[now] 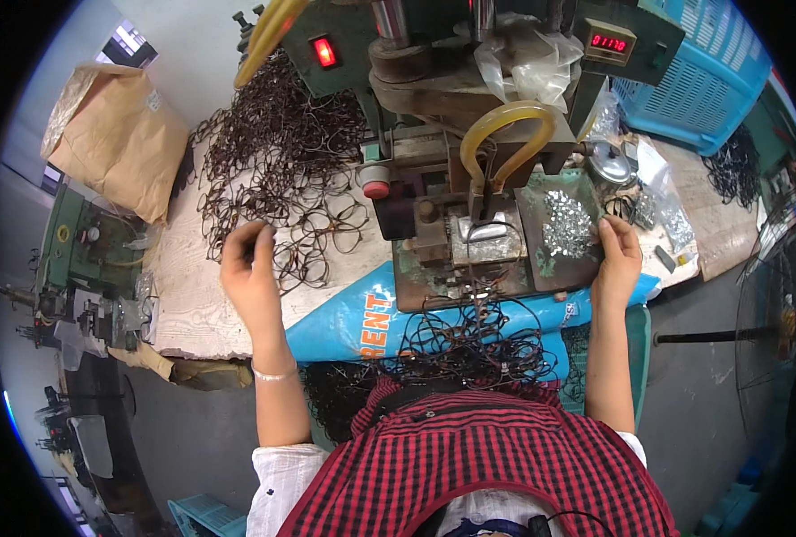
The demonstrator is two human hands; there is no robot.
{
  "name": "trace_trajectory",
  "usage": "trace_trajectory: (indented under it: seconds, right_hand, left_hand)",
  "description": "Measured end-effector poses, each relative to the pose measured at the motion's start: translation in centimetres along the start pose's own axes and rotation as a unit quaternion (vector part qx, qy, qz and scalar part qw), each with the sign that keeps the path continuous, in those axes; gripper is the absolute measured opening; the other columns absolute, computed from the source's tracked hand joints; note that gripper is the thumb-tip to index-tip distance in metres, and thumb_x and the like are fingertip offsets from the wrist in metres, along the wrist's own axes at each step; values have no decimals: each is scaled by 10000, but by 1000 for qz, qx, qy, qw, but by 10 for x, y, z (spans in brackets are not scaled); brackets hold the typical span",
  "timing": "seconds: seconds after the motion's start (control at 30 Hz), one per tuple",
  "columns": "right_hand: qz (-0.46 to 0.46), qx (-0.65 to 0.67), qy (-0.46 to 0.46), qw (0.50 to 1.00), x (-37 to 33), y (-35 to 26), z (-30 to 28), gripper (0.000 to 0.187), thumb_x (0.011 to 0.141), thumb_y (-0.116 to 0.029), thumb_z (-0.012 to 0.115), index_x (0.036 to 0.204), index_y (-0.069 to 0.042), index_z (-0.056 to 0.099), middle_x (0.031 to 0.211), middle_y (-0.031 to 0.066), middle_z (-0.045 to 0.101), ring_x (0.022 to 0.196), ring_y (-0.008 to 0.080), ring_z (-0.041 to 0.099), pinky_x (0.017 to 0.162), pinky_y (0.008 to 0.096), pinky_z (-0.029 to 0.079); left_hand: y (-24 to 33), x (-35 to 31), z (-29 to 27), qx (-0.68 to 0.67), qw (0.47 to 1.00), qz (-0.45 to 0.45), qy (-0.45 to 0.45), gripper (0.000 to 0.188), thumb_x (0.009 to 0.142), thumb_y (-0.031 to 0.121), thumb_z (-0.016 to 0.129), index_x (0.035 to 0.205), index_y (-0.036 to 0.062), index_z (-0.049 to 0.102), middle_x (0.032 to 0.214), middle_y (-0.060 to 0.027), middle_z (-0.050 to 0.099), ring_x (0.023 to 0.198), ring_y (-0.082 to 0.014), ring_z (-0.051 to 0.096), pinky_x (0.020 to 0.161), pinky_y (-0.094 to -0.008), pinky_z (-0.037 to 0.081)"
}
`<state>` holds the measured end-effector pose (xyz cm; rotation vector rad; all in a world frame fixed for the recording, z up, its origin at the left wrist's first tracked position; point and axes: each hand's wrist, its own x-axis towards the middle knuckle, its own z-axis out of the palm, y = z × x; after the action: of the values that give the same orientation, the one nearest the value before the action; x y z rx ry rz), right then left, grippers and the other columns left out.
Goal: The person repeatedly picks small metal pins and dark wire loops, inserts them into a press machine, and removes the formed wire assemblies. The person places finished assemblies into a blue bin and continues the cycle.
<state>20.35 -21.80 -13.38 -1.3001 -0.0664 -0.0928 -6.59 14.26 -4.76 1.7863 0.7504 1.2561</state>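
Note:
My left hand [249,273] is at the near edge of a spread of dark looped cables [277,143] on the left of the table. Its thumb and fingers curl toward each other; whatever lies between them is hidden. At the right rim of a worn metal tray [538,259] my right hand [620,258] has its fingers bent together by a heap of small shiny metal pieces [566,224]. Anything in those fingertips is too small to make out. Between both hands stands a green press machine [434,134], with a cable running from its work spot [487,234] toward me.
More looped cables [483,340] lie on a blue plastic sheet [344,318] before my lap. A brown paper sack [116,139] stands at the back left. Upper right holds a blue plastic crate [698,72]. A yellow hose [514,112] arches over the press. A red-topped button [375,183] sits on its left.

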Motion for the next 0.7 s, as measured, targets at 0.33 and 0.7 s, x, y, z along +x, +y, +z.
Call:
trace_trajectory:
  seconds: [0.33,0.7]
  right_hand:
    - [-5,-72,-151,986,-22,-34,68,137,885,-28,754,1018,7,754,968,32,748,898,94,672,817,233,522]
    - [-77,-56,-264,960,-56,-75,118,342,839,5,739,1162,32,630,922,53,710,932,119,670,880,283,516]
  left_hand:
    - [-86,0,69,513,816,160,-210,197,774,91,728,967,120,753,1075,-93,669,1034,-329,609,864,-433,508]
    - [-67,-24,59,69,992,103,19,157,997,-8,612,1129,-43,689,1107,-120,730,996,-194,699,893,-314,565]
